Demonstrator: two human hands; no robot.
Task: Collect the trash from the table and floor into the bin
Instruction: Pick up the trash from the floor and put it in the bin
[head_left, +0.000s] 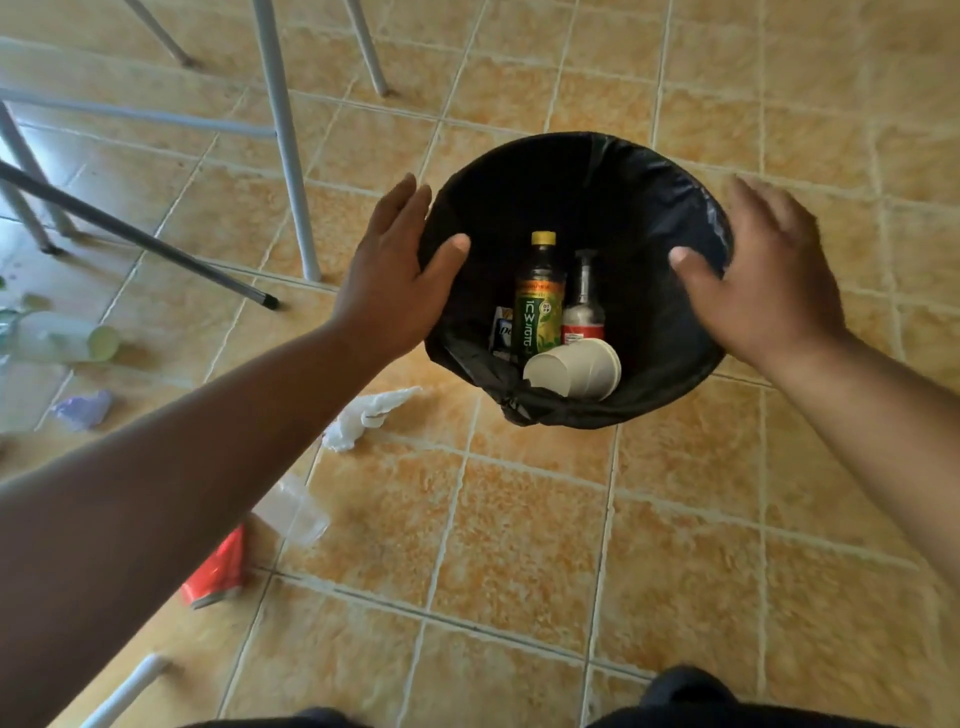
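A round bin (597, 171) lined with a black bag stands on the tiled floor. Inside lie a green-labelled bottle (538, 296), a clear bottle with a red label (583, 306), a white paper cup (574, 370) and a small packet (501, 327). My left hand (395, 275) grips the bin's left rim, thumb inside. My right hand (763, 280) grips the right rim, thumb inside. On the floor lie a crumpled white tissue (363, 418), a clear plastic piece (296, 512), a red can (221, 571), a pale plastic cup (67, 338) and a purple scrap (83, 410).
Grey metal table and chair legs (285, 140) stand to the left and behind the bin. A dark rod (135, 234) slants across the floor at left. A white leg (130, 686) shows at bottom left. Bare tiles lie right of and in front of the bin.
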